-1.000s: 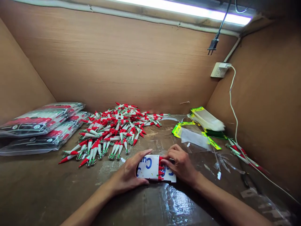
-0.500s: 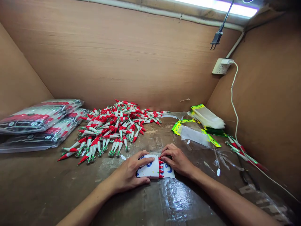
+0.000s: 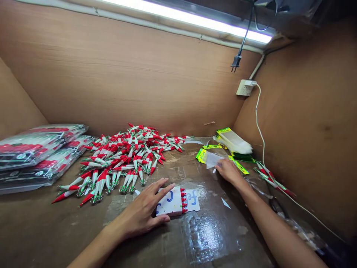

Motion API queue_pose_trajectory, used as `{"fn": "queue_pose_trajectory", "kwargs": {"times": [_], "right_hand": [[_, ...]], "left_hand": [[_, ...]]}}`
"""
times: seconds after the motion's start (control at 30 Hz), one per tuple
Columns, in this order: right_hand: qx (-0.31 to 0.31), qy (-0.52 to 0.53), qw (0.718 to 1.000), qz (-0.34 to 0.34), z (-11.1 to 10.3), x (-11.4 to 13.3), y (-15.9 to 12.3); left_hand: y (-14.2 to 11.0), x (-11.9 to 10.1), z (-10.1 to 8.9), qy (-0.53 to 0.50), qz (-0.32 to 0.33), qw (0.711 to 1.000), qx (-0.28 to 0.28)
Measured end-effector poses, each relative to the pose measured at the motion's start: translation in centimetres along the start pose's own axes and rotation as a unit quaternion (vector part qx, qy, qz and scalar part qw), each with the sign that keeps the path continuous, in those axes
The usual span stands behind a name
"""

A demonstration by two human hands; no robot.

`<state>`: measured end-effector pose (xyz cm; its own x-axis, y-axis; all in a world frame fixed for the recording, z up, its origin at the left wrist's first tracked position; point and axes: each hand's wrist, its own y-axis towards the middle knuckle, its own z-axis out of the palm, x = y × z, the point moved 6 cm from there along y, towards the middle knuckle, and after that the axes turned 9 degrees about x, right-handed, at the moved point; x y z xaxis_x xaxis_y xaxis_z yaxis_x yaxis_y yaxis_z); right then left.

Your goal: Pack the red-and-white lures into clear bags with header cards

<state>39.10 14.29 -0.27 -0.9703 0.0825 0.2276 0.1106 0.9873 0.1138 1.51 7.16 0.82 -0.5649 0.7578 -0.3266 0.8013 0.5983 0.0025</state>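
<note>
My left hand (image 3: 146, 208) lies around the left end of a small white box (image 3: 173, 204) with blue lettering, thumb and fingers spread apart. Red tips of several squid jigs (image 3: 183, 201) stick out of the box's right end, beside a white lettered flap (image 3: 192, 200). Farther back on the right, my right hand (image 3: 230, 172) has its fingertips together on a clear plastic bag (image 3: 213, 160) with a yellow header. The hand covers part of that bag.
A large heap of red-and-white jigs (image 3: 131, 152) lies at the back. Packed bags (image 3: 36, 149) are stacked left. More header bags (image 3: 237, 141) sit back right, near loose jigs (image 3: 273, 178) and a white cable (image 3: 259, 123). A black plug (image 3: 236, 61) hangs above.
My right hand has left the box's right end and moved back and right to the plastic bag. My left hand's fingers have loosened on the box. A white scrap now shows on the table.
</note>
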Motion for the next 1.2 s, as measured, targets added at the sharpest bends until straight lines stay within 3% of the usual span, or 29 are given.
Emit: {"fn": "queue_pose_trajectory", "kwargs": {"times": [0.37, 0.5, 0.6, 0.67, 0.73, 0.83, 0.9, 0.97, 1.03, 1.13, 1.2], "right_hand": [[0.021, 0.004, 0.997, 0.071, 0.7, -1.2, -0.1], [0.002, 0.038, 0.994, 0.098, -0.2, -1.2, -0.5], [-0.046, 0.077, 0.993, 0.074, -2.3, 0.1, -0.9], [-0.051, 0.143, 0.988, 0.011, -3.5, 2.1, -1.6], [0.041, 0.278, 0.953, -0.112, -3.4, 5.5, -2.8], [0.270, 0.456, 0.801, -0.278, -2.3, 11.2, -6.7], [0.337, 0.492, 0.742, -0.307, -2.0, 13.4, -8.8], [0.314, 0.528, 0.731, -0.296, -2.1, 14.0, -9.4], [0.256, 0.581, 0.729, -0.258, -2.2, 13.5, -8.8], [0.224, 0.638, 0.709, -0.201, -1.4, 12.2, -7.5], [0.223, 0.644, 0.708, -0.184, -0.8, 11.7, -6.8]], "left_hand": [[-0.4, -0.3, -1.1, -0.017, 0.000, 0.999, -0.037], [-0.3, -0.7, -1.0, -0.022, 0.010, 0.999, -0.041], [-0.3, -0.8, -1.5, -0.031, 0.013, 0.996, -0.080], [-0.3, -0.9, -2.4, -0.042, 0.004, 0.991, -0.128], [-0.4, -1.6, -3.9, -0.056, -0.010, 0.980, -0.188], [-0.2, -4.1, -6.2, -0.063, -0.006, 0.968, -0.242], [0.8, -6.2, -6.7, -0.067, 0.029, 0.977, -0.201], [2.2, -7.2, -5.9, -0.121, 0.033, 0.984, -0.126], [3.3, -6.4, -4.5, -0.232, -0.027, 0.969, -0.081], [4.0, -3.9, -2.6, -0.365, -0.110, 0.920, -0.093], [4.1, -2.8, -1.9, -0.384, -0.116, 0.910, -0.107]]}}
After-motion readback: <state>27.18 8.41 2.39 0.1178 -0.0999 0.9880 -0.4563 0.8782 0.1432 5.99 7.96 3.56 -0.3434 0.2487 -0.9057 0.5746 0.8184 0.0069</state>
